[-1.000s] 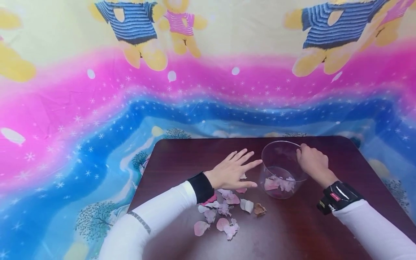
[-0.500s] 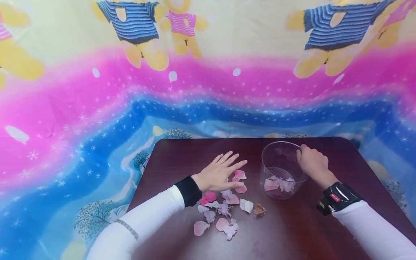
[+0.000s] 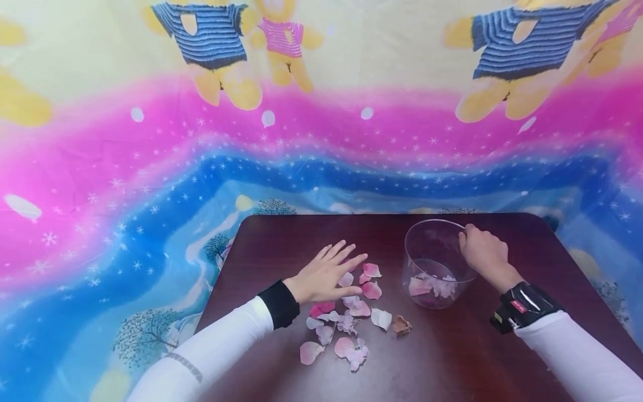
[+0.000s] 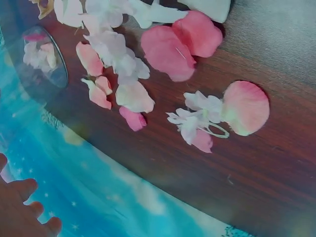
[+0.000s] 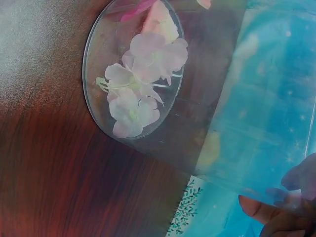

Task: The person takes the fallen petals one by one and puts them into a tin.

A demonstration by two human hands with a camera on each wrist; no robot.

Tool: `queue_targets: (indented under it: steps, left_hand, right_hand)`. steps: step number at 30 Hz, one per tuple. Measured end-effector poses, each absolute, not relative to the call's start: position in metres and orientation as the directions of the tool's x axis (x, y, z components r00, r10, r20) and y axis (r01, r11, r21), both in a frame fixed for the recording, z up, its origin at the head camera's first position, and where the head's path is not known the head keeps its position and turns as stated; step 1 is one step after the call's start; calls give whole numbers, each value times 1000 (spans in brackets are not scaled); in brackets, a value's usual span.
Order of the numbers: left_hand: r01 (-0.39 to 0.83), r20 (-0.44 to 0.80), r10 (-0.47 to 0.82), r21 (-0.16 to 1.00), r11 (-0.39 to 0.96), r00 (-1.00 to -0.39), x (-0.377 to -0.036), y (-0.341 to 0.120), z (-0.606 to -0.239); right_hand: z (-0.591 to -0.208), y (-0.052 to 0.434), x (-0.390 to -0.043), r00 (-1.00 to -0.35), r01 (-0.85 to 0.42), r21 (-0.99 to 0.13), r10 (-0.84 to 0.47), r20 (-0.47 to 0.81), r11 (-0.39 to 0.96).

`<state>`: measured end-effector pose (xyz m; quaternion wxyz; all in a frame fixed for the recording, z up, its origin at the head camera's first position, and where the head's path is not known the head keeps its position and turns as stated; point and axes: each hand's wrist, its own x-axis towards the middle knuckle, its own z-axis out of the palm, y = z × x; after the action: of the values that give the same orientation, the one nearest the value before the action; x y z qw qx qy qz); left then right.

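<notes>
Head view: right hand grips rim of clear container, right of loose petals; left hand spread, holding nothing. Left wrist view alone shows stemmed blossom on table.

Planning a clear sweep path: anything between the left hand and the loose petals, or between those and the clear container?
Nothing visible stands between the left hand and the pink petals beside its thumb. From those to the clear container, only bare tabletop shows; its side wall bars the inside.
</notes>
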<state>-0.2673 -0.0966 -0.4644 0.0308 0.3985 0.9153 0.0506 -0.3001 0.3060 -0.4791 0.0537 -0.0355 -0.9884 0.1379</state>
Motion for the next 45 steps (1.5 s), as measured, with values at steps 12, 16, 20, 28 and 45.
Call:
queue_targets:
  steps: [12, 16, 20, 28, 45]
  left_hand:
    - [669, -11, 683, 190, 719, -731, -263, -121, -460]
    - [644, -14, 661, 210, 736, -750, -258, -132, -465]
    - [622, -15, 639, 214, 753, -769, -257, -142, -469]
    - [577, -36, 605, 261, 774, -795, -263, -161, -482]
    - [452, -89, 502, 322, 832, -860, -267, -194, -519]
  right_hand:
    - [-479, 307, -290, -990, 58, -279, 91, 104, 959]
    - [-479, 307, -288, -991, 55, -281, 87, 102, 958]
    - [-479, 306, -289, -992, 54, -281, 84, 98, 958]
    - [-478, 307, -287, -992, 53, -284, 82, 91, 957]
    - [-475, 308, -292, -993, 56, -283, 82, 80, 957]
